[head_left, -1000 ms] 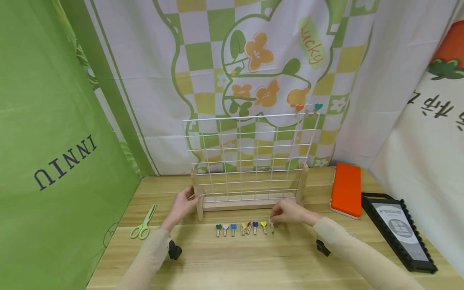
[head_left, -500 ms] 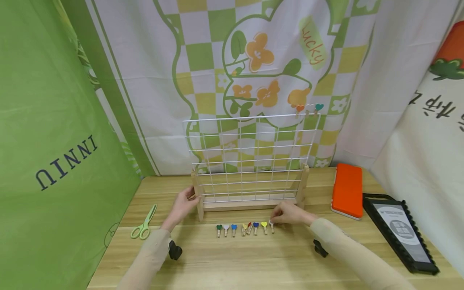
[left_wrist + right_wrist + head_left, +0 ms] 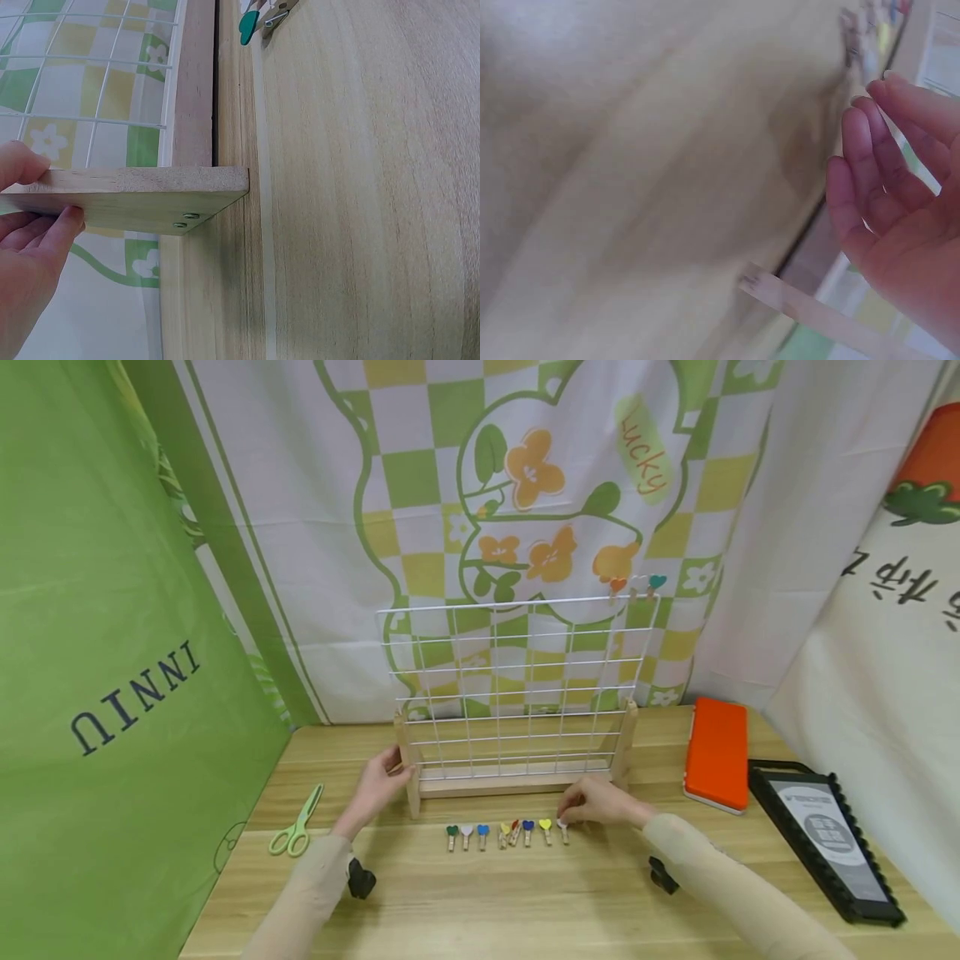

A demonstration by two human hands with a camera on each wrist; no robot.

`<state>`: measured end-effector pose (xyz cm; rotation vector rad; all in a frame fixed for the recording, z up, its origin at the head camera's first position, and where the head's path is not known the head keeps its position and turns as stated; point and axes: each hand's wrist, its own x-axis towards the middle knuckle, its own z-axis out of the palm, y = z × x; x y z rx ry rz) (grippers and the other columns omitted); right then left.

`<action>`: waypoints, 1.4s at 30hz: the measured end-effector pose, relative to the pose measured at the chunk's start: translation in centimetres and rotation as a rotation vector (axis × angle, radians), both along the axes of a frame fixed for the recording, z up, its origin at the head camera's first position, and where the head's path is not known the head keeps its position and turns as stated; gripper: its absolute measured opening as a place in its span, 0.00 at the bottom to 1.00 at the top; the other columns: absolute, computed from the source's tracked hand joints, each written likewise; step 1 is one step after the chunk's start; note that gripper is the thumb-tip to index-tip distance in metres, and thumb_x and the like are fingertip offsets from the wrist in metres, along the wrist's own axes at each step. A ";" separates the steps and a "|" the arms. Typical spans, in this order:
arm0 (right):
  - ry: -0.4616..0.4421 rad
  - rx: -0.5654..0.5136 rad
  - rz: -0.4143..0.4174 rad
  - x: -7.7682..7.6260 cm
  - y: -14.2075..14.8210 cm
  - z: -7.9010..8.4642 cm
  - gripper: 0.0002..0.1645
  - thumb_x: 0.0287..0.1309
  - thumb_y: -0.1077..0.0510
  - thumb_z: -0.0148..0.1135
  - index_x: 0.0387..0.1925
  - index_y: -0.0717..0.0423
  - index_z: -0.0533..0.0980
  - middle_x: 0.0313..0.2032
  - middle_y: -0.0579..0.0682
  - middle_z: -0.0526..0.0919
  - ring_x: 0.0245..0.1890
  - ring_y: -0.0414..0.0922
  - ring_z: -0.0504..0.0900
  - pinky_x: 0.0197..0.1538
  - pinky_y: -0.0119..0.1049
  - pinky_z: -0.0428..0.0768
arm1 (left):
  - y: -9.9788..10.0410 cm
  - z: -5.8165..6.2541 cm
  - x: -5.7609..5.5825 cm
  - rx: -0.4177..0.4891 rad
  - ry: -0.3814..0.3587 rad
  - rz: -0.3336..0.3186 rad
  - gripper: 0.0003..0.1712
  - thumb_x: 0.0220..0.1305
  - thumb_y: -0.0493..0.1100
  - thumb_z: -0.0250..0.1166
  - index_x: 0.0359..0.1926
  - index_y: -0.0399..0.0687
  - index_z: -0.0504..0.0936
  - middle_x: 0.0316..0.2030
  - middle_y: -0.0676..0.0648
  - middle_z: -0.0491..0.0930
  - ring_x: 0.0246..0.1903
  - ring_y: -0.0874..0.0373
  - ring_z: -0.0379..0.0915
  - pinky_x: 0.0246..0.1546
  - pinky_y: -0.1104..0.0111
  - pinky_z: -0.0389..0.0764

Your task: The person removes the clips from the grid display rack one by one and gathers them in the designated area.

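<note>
My left hand grips the left wooden upright of a stand that holds a white wire grid; the thumb is on one face, the fingers on the other. By the right end of a row of small heart clothespins, my right hand pinches the white heart clothespin at its heart end, which the fingertips partly cover. A yellow heart clothespin lies just left of it, then a dark blue one and several more. In the right wrist view the clothespins are blurred.
Three heart clothespins, orange, white and teal, sit on the grid's top right edge. Green scissors lie at left. A red-orange case and a black-framed board lie at right.
The white clothespin's lower end has shifted very slightly to the right under my right hand. My left hand stays on the upright.
</note>
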<state>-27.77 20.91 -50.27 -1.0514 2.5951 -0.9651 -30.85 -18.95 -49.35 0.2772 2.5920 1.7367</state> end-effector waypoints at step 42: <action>0.588 0.151 -0.335 -2.6 4.5 32.3 0.07 0.63 0.57 0.66 0.41 0.50 0.87 0.41 0.47 0.90 0.32 0.21 0.77 0.35 0.15 0.76 | 0.0 0.0 0.0 0.011 0.021 -0.008 0.34 0.66 0.30 0.60 0.70 0.25 0.60 0.66 0.25 0.67 0.66 0.33 0.67 0.65 0.52 0.76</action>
